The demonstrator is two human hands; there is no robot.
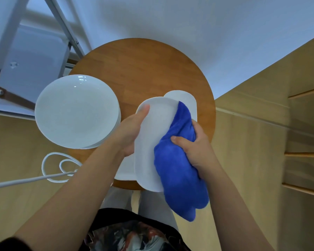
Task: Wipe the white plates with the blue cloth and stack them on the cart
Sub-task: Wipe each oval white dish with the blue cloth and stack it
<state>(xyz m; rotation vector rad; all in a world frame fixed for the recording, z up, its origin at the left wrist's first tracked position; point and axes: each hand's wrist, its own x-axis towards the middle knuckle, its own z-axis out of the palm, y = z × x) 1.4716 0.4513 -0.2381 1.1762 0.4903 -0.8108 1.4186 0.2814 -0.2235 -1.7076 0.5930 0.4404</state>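
While the left hand (130,132) grips a plain white plate (150,142) by its left rim, thumb lying on the upper face and fingers hidden behind, the plate stands tilted on edge above the near side of a round wooden table (143,69). Its surface is smooth, glossy and unmarked. Pressed to its right side is a deep blue cloth (178,165), thick and bunched, which the right hand (196,147) clutches with curled fingers and thumb; the cloth's lower end hangs free. Just beyond, another white plate (186,100) is partly hidden behind the held one. Left on the table sits a stack of white plates (76,111), overhanging the edge. A white cable (56,167) loops on the floor, cut off at left.
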